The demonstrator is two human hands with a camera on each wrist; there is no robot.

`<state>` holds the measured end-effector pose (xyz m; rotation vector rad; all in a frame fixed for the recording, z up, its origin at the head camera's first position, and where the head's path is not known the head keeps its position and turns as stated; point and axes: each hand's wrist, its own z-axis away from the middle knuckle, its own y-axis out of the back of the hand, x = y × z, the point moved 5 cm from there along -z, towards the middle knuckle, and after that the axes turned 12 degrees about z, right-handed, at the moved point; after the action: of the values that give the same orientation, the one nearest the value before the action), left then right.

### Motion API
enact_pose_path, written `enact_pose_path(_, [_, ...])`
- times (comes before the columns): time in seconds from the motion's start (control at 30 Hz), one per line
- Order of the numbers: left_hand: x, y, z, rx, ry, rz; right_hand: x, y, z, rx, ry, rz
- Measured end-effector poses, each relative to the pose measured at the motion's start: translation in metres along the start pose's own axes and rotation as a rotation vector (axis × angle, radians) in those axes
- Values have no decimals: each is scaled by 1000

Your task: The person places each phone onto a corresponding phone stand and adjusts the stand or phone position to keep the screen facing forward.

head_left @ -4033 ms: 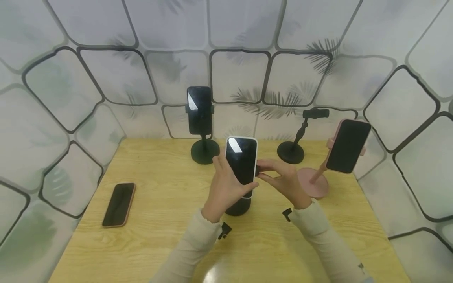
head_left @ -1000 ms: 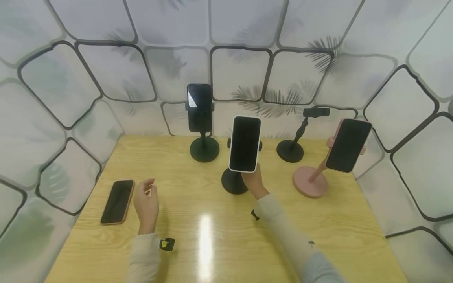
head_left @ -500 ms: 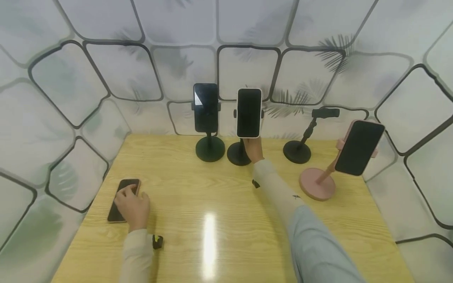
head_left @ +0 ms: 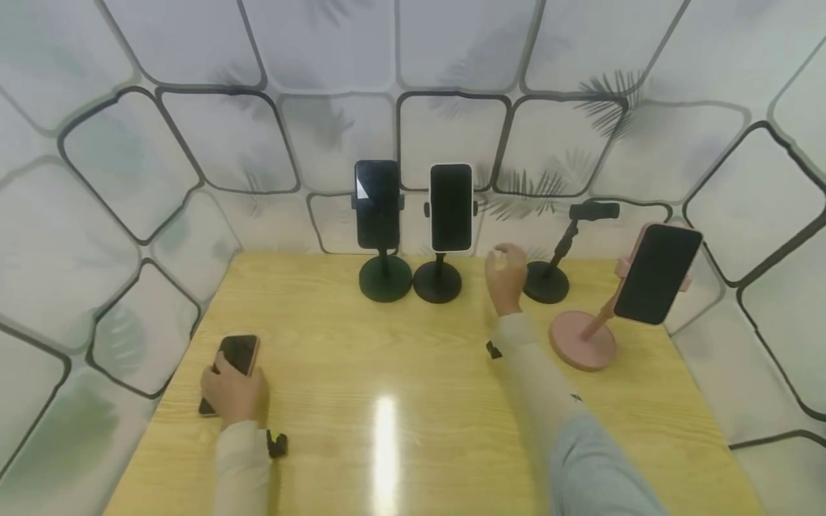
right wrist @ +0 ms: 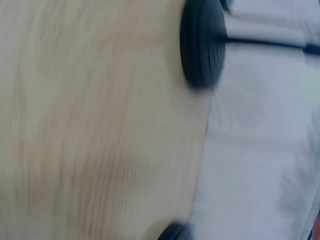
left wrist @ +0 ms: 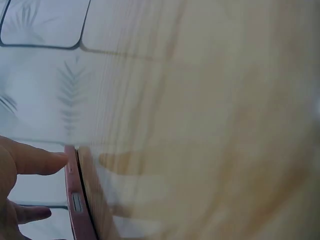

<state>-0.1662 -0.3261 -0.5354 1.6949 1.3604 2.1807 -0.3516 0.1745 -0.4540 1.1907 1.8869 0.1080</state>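
Observation:
A dark-screened phone with a pink frame [head_left: 240, 352] lies flat on the table at the left. My left hand [head_left: 234, 390] lies over its lower part; in the left wrist view one fingertip touches the edge of the pink phone [left wrist: 80, 200], while another finger is apart from it. My right hand [head_left: 506, 276] holds nothing, its fingers loosely bent, between two stands. To its left, a white-framed phone [head_left: 451, 208] sits upright in a black phone stand [head_left: 437, 283]. Beside that, a black phone [head_left: 377, 204] is upright in a dark round-based stand [head_left: 385, 279].
Right of my right hand stands a black phone stand [head_left: 547, 283] with no phone in its clamp. A pink stand [head_left: 583, 341] at the right bears a tilted phone [head_left: 657, 274]. A patterned curtain [head_left: 452, 136] closes off the table's back [head_left: 310, 344].
Both hands were on the white-framed phone and its stand. The right hand pushed that stand back beside the other black one, then let go and moved right. The left hand came down onto the pink phone.

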Motion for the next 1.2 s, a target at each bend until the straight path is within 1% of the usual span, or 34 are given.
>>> enact_pose_path(0.03, [0,2,-1,-10,12,-13,13,12,-4,105,-84,-21])
enact_pose_path(0.07, [1,5,-2,-19,21,-28,27,23,-9,187,-184,-45])
enact_pose_path(0.1, [0,6,-3,-38,33,-46,43,32,-14,247,-285,-60])
enact_pose_path(0.13, [0,8,-5,-66,43,-74,58,38,-20,259,-379,-73])
enact_pose_path(0.17, [0,9,-7,-95,55,-102,72,43,-25,242,-448,-83])
enact_pose_path(0.2, [-2,9,-8,-121,66,-123,85,46,-30,190,-502,-101])
enact_pose_path(0.23, [-3,9,-10,-134,67,-145,97,47,-33,105,-548,-106])
enact_pose_path(0.27, [-4,9,-11,-146,70,-167,107,47,-35,8,-567,-104])
enact_pose_path(0.33, [-6,9,-12,-165,79,-200,121,45,-36,-178,-563,-118])
enact_pose_path(0.37, [-6,9,-12,-168,81,-211,125,44,-35,-247,-546,-118])
enact_pose_path(0.4, [-7,9,-12,-168,82,-218,128,44,-34,-296,-522,-106])
enact_pose_path(0.43, [-6,9,-12,-170,81,-223,129,44,-33,-327,-496,-86])
enact_pose_path(0.5, [-6,8,-10,-176,72,-227,128,46,-31,-346,-441,-34])
enact_pose_path(0.6, [-4,5,-7,-183,54,-229,121,49,-27,-345,-356,44])
enact_pose_path(0.67, [-3,3,-4,-188,50,-221,113,50,-22,-354,-304,77])
enact_pose_path(0.73, [-2,0,-1,-196,49,-218,104,51,-14,-366,-255,83])
enact_pose_path(0.83, [0,-5,2,-208,50,-212,87,53,4,-389,-210,80])
enact_pose_path(0.93, [4,-12,5,-207,33,-207,68,57,25,-413,-165,78])
enact_pose_path(1.03, [10,-18,8,-197,21,-202,48,60,45,-449,-129,79])
enact_pose_path(1.2, [24,-32,18,-196,29,-207,16,63,76,-496,-85,56])
